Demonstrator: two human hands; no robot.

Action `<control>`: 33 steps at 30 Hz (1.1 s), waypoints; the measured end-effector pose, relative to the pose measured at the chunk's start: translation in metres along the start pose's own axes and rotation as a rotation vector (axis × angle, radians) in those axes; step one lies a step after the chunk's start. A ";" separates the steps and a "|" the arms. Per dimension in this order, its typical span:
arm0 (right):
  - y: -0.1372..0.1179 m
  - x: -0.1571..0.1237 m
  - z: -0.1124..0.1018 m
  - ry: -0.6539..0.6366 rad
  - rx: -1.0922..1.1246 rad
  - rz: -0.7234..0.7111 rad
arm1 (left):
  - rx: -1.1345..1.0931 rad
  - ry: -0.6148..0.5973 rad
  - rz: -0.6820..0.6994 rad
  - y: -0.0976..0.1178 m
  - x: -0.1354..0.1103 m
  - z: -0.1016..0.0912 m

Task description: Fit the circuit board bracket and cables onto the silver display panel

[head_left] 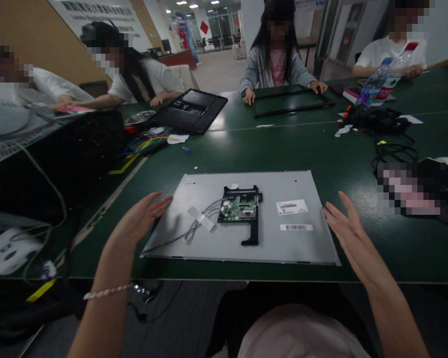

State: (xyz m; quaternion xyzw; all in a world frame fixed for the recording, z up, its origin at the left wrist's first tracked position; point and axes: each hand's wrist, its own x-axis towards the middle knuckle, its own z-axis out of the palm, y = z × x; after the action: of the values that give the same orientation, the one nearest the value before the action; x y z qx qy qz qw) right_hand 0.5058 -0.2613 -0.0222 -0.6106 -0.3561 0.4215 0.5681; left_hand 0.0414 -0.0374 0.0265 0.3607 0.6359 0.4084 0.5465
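- Your left hand point(140, 219) is at the left edge of the grey panel point(283, 248), fingers straight and close together, curled round nothing; the fingertips reach the edge, though you cannot tell whether they press on it.
- Your right hand point(349, 231) is at the opposite edge, fingers extended and wider apart, one raised clear of the others; the lower fingertips come right up to the rim, contact uncertain.
- The panel lies flat on the green table point(246, 149) between your two hands, its near edge close to the table's front edge.
- On the panel, well apart from your fingers, sit a green circuit board point(239, 211) and a black bracket point(254, 233).
- Clear tape point(202, 219) crosses the cables left of the board; two white labels point(291, 207) are nearer your right fingers.
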 end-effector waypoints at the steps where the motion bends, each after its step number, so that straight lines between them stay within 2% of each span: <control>1: 0.001 0.000 -0.001 0.008 -0.012 -0.010 | -0.001 0.000 0.002 -0.001 -0.001 0.001; 13: 0.004 -0.004 0.004 0.057 -0.165 -0.069 | 0.012 -0.014 0.049 -0.009 -0.008 0.007; 20: 0.004 -0.004 0.003 0.078 -0.166 -0.055 | -0.018 -0.046 0.088 -0.012 -0.013 0.008; 28: 0.003 -0.003 0.000 0.134 -0.189 -0.054 | -0.062 -0.088 0.057 -0.011 -0.018 0.011; 33: -0.001 -0.005 -0.002 0.161 -0.174 -0.004 | -0.084 -0.108 0.060 -0.012 -0.023 0.014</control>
State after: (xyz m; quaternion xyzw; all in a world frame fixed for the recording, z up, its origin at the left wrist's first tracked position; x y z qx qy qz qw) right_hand 0.5063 -0.2663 -0.0202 -0.6888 -0.3457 0.3374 0.5406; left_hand 0.0586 -0.0613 0.0233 0.3780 0.5769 0.4309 0.5820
